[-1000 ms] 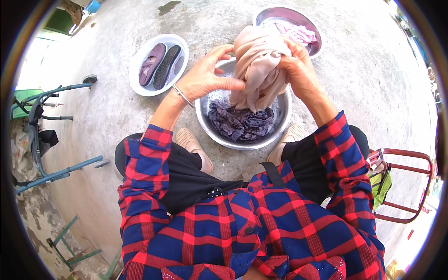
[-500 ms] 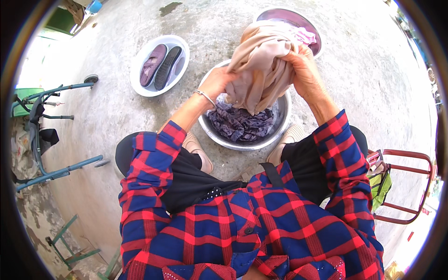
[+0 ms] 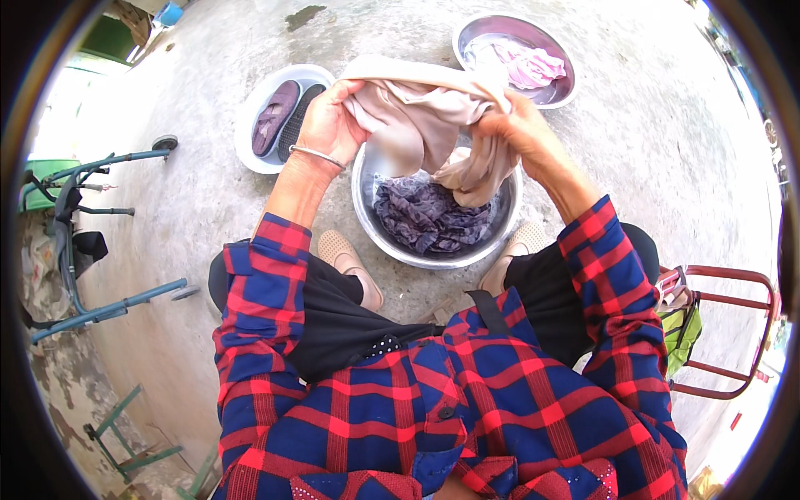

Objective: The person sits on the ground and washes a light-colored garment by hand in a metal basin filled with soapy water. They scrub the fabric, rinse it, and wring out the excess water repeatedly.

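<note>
the left hand (image 3: 329, 125) is closed around one end of a wet beige garment (image 3: 425, 117), fingers curled into the cloth, a thin metal bangle (image 3: 317, 155) on its wrist. the right hand (image 3: 521, 133) grips the other end of the same garment, bunching it in a fist. the cloth stretches between the two hands and its loose folds hang down from the right hand toward a round metal basin (image 3: 371, 221) directly below both hands. inside that basin lies a crumpled dark purple cloth (image 3: 429, 217) in a little water; whether the beige folds touch it i cannot tell. just beyond the left hand stands a white basin (image 3: 250, 142) with a pair of dark slippers (image 3: 283, 121) in it. beyond the right hand sits another metal basin (image 3: 467, 33) with a pink cloth (image 3: 525, 65) in it. two beige shoes (image 3: 350, 262) flank the basin beneath the hands. well off to the right hand's side stands a red metal chair frame (image 3: 733, 333); far to the left hand's side, a blue-grey walking frame (image 3: 75, 242).
</note>
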The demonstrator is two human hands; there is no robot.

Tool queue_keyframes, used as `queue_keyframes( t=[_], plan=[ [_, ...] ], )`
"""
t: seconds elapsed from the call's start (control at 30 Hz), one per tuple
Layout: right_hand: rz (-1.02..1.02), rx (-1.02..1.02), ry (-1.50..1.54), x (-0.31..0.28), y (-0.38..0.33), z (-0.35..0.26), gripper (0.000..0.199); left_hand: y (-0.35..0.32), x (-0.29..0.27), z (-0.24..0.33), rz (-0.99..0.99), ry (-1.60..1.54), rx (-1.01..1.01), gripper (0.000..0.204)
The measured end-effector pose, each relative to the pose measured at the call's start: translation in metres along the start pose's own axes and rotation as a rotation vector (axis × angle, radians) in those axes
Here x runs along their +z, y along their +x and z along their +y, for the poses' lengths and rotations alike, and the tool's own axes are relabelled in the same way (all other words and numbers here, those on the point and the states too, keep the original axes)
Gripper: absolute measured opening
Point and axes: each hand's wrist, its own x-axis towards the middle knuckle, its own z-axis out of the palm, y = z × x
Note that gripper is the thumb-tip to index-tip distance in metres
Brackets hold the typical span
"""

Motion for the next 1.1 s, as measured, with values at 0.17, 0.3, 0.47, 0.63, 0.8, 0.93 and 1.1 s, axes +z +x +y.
queue_keyframes(
  t=[0.17, 0.3, 0.47, 0.63, 0.8, 0.93, 1.1],
  plan=[
    [-0.053, -0.053, -0.232, 0.013, 0.008, 0.029, 0.099, -0.003, 0.002, 0.004, -0.190, -0.296, -0.052, 0.037],
    [-0.325, 0.108, 0.040, 0.022, 0.005, 0.024, 0.075, -0.007, 0.014, -0.002, -0.271, -0.584, -0.119, 0.036],
    [-0.324, 0.262, 0.419, 0.027, 0.001, 0.023, 0.053, -0.007, 0.019, -0.028, -0.526, -0.835, -0.137, 0.038],
    [-0.128, 0.167, 0.609, 0.026, 0.002, 0.017, 0.046, -0.021, 0.015, -0.052, -0.130, -0.699, 0.054, 0.037],
    [-0.171, 0.158, 0.551, 0.035, -0.007, 0.015, 0.046, -0.037, -0.014, -0.132, 0.359, -0.347, 0.115, 0.058],
    [-0.212, 0.238, 0.473, 0.041, -0.006, 0.031, 0.045, -0.030, 0.007, -0.135, 0.030, -0.706, 0.283, 0.076],
    [0.027, 0.183, -0.175, 0.045, -0.015, 0.044, 0.060, -0.016, -0.014, -0.136, 0.274, -0.705, 0.330, 0.056]
  ],
)
